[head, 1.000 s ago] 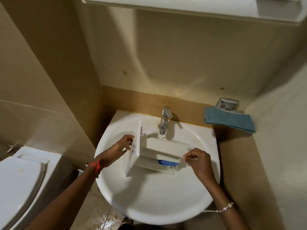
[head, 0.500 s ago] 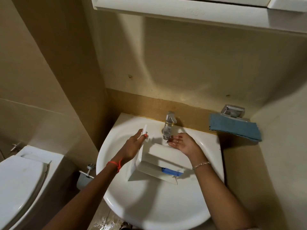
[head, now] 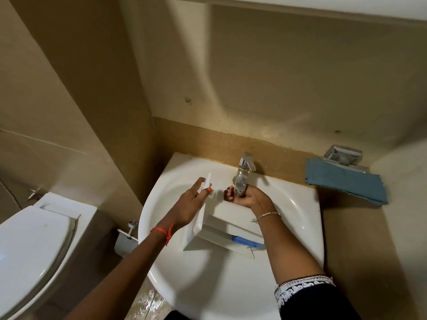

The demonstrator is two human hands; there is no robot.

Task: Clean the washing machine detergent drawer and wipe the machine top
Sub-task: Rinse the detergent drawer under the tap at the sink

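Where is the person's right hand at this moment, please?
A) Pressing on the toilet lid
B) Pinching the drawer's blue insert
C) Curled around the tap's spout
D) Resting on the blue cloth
C: the right hand has its fingers wrapped around the lower end of the tap, above the detergent drawer in the sink, while the left hand grips the drawer's front panel.

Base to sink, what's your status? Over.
Left hand grips detergent drawer front. Right hand curled round tap. Drawer in sink. Nothing blocking.
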